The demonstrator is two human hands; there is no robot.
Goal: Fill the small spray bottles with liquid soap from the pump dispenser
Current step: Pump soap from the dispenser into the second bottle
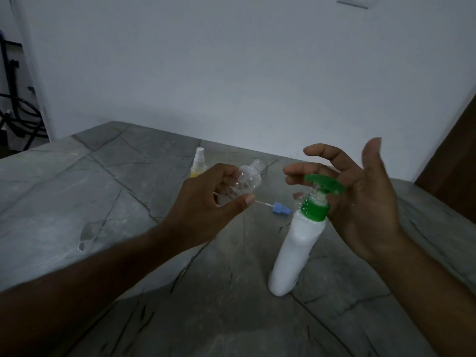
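My left hand (pixel 206 202) grips a small clear spray bottle (pixel 246 182) with no cap, tilted with its open neck up and to the right. A white pump dispenser (pixel 293 253) with a green collar and green pump head (pixel 324 185) stands on the table. My right hand (pixel 360 197) hovers just behind the pump head, fingers spread and loosely bent, holding nothing. A blue spray cap with a white tube (pixel 279 209) lies on the table between the hands. A second small bottle with yellow liquid and a white sprayer (pixel 197 163) stands behind my left hand.
The grey marble-patterned table (pixel 103 202) runs to a white wall at the back. A brown wooden panel (pixel 456 161) is at the right edge. Dark cables and a stand (pixel 15 112) sit off the table's far left.
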